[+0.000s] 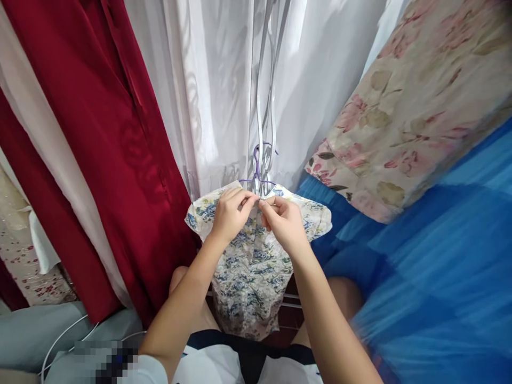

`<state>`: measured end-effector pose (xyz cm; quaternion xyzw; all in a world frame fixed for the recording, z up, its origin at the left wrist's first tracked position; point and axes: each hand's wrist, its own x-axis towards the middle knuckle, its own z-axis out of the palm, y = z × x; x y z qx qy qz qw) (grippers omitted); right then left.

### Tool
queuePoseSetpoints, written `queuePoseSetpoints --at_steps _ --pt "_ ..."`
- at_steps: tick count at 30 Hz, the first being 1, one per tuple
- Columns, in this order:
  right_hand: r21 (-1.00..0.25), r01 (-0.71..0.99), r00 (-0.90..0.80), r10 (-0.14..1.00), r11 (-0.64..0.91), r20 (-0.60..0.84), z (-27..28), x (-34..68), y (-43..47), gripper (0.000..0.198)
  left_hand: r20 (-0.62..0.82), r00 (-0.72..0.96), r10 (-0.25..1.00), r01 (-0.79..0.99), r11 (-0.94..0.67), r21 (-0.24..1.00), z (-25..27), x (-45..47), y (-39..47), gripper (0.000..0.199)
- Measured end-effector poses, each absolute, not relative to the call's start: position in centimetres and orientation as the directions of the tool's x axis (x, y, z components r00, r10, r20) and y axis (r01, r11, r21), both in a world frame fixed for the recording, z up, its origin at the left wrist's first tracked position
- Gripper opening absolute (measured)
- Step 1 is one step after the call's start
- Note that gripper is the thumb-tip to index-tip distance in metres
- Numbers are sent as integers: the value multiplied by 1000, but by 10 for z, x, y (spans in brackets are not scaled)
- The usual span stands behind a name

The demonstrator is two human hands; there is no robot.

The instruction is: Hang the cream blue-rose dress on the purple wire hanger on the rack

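A short-sleeved shirt (250, 277) with blue and yellow flowers on white hangs on a purple hanger (256, 160) in front of me. My left hand (232, 210) pinches at the neckline, thumb against forefinger. Close beside it, my right hand (282, 216) pinches at the same spot, and the fingertips of both hands nearly meet. What lies between them is very small, perhaps the collar's edge or a fastening; I cannot make it out. The hanger's hook is by a white metal stand (261, 114).
White curtain-like cloth (216, 90) hangs behind. Long dark red cloth (100, 133) hangs on the left. On the right are a pink-flowered cloth (400, 122) and blue tulle (436, 266). A white cable (60, 341) runs over grey cloth (24, 333) at lower left.
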<state>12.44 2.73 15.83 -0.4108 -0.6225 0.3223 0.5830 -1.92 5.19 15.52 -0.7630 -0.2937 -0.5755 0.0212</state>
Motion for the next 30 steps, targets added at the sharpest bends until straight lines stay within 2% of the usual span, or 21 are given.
queuePoseSetpoints --at_steps 2,4,6,9,12,16,19,21,23,24,27,28,30 --pt "-873 190 49 884 449 465 148 125 36 26 931 144 336 529 -821 214 162 -15 58 21" --pt "-873 246 58 893 421 447 131 126 41 26 956 18 292 544 -805 236 165 -20 63 17" --pt "-892 245 40 916 379 400 110 126 40 26 927 -212 311 495 -783 376 166 -38 71 16" --pt "-942 119 -36 950 313 311 81 124 27 27 691 -586 424 246 -719 650 161 -83 91 21" --pt "-969 -3 -152 958 245 243 62 118 12 25 467 -705 534 36 -631 775 133 -125 109 32" --pt "-981 -100 -177 967 166 181 39 116 3 22 264 -604 752 -195 -461 866 71 -132 104 52" --pt "-983 -144 -4 993 115 117 12 133 5 26 181 -509 841 -308 -374 875 31 -102 83 56" --pt "-993 -84 112 991 86 76 -6 151 5 29 155 -453 878 -368 -343 864 18 -72 62 51" --pt "-994 48 164 981 102 108 -17 166 3 28 164 -366 916 -429 -323 844 19 -40 39 44" --pt "-983 120 149 977 136 154 -17 171 1 29 188 -303 934 -442 -313 841 23 -25 28 40" --pt "-935 219 -54 960 280 275 -3 172 -11 56 311 -73 947 -337 -317 886 44 10 -5 28" --pt "-929 202 -138 948 311 287 5 169 -15 56 355 -9 935 -265 -345 901 52 18 -13 25" --pt "-941 132 -250 929 311 272 20 164 -25 40 436 63 898 -136 -425 895 63 24 -26 22"
